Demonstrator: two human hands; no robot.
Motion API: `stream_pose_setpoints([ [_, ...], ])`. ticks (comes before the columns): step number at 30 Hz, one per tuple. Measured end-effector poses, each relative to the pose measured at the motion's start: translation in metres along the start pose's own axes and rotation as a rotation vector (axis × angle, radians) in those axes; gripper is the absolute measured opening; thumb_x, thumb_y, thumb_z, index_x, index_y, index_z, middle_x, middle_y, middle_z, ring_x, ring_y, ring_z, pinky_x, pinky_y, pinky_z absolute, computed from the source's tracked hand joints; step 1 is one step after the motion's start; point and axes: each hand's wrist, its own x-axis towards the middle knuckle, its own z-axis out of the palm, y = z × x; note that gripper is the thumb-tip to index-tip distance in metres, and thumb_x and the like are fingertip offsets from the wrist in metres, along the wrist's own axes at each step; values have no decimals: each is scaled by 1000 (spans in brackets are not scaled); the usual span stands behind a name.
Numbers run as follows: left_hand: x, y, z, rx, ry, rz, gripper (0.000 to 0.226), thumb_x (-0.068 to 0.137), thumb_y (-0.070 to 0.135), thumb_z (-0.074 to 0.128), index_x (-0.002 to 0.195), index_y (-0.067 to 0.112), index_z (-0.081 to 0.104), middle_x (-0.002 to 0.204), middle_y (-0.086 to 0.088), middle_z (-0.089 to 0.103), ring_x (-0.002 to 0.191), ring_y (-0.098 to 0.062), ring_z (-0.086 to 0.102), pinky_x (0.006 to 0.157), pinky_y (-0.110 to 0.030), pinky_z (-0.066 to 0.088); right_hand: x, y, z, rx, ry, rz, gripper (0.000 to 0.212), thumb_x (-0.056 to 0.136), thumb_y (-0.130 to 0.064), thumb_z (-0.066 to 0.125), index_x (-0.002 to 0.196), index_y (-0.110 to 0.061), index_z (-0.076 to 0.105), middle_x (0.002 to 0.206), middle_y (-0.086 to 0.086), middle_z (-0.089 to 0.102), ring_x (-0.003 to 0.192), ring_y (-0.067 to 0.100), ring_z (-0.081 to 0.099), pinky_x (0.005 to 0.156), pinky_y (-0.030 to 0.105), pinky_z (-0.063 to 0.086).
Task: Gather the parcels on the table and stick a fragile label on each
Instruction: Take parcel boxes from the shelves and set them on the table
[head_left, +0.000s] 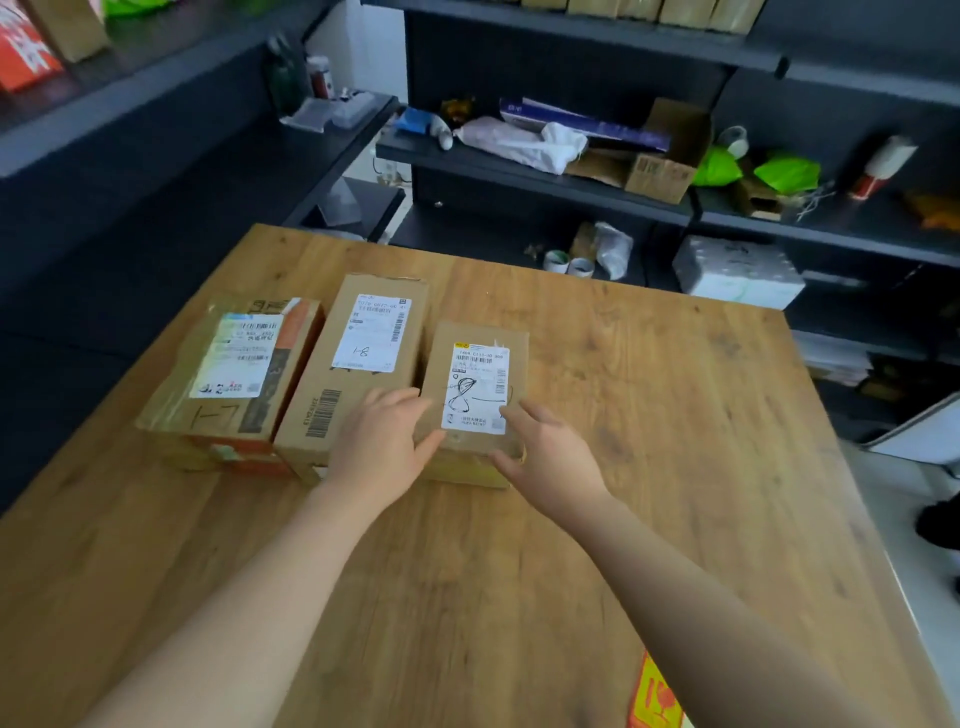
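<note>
— What were the fingers doing?

— The left hand (382, 441) lay flat and relaxed, its fingers (395, 402) straight across the seam between the small box (475, 389) and the middle box (363, 374), thumb on the small box's near edge. The right hand (548, 449) sat at that box's near right corner, fingers on top and thumb against the front. I couldn't tell whether it really gripped.

— And the boxes?

— All three were closed, so their contents were hidden. Each carried a white shipping label. Left of the left fingers, the middle box touched the small one, and a wide box (234, 364) sat just beside it.

— Anything further out?

— They stood on a wooden table (649, 415). A red and yellow sheet (654, 696) lay behind the right wrist, at the table's near edge. Beyond the fingertips, dark shelves (519, 176) held tape rolls (569, 264) and green bags (787, 169).
</note>
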Motion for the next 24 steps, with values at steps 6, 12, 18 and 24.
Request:
stream_pose_setpoints([
  [6, -59, 8, -48, 77, 220, -23, 36, 87, 33, 63, 115, 12, 66, 119, -3, 65, 110, -26, 55, 92, -37, 44, -19, -42, -23, -7, 130, -333, 40, 88, -25, 62, 126, -11, 59, 133, 7, 57, 122, 28, 54, 99, 35, 42],
  [12, -150, -5, -102, 167, 410, -176, 31, 84, 28, 68, 112, 15, 68, 110, 0, 69, 99, -26, 61, 80, -36, 48, -56, -123, -36, 52, 237, -688, 32, 82, -19, 68, 113, -8, 66, 112, 8, 69, 104, 28, 64, 87, 39, 52],
  [18, -265, -28, -154, 240, 590, -395, 36, 90, 35, 54, 114, 12, 68, 110, -3, 69, 100, -26, 61, 85, -36, 49, -103, -225, -23, 143, 170, -981, 40, 88, -25, 62, 125, -12, 61, 126, 4, 63, 117, 20, 57, 100, 34, 46],
  [24, -409, -48, -199, 395, 724, -671, 36, 85, 34, 58, 108, 10, 70, 103, -6, 71, 94, -30, 64, 81, -38, 51, -195, -340, 6, 230, 116, -1306, 35, 84, -19, 68, 116, -7, 65, 114, 8, 68, 104, 24, 64, 91, 32, 49],
])
